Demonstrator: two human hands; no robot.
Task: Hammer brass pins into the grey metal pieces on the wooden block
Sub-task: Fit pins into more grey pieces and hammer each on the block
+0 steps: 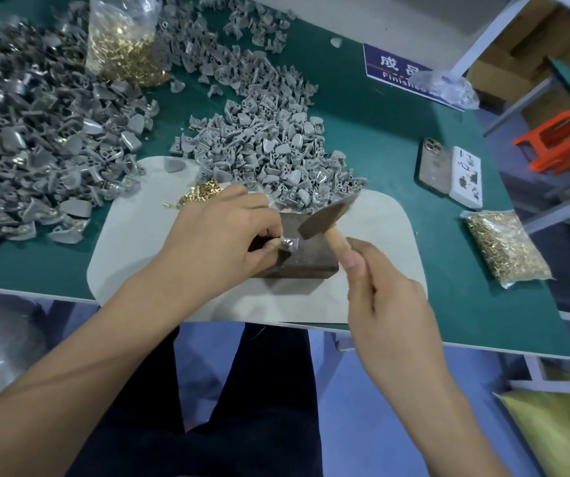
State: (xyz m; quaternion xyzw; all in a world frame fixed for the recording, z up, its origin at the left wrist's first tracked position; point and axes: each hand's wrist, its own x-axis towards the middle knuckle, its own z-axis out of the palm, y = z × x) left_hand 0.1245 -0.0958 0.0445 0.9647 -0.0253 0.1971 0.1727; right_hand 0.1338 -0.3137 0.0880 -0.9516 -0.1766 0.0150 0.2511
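A dark wooden block (pixel 305 261) lies on a pale mat (pixel 376 218) at the table's front. My left hand (pixel 221 232) pinches a small grey metal piece (pixel 288 243) against the block's top. My right hand (pixel 390 304) grips the wooden handle of a hammer (pixel 328 215), whose blurred head hangs just above the block, right of the piece. Loose brass pins (pixel 197 196) lie on the mat behind my left hand. I cannot make out a pin in the held piece.
Heaps of grey pieces (pixel 269 146) cover the green table behind the mat and at the left (pixel 28 139). A bag of brass pins (pixel 121 46) stands at the back, another bag (pixel 503 249) lies right. A phone (pixel 433 166) and a white card (pixel 466 175) lie right of the heap.
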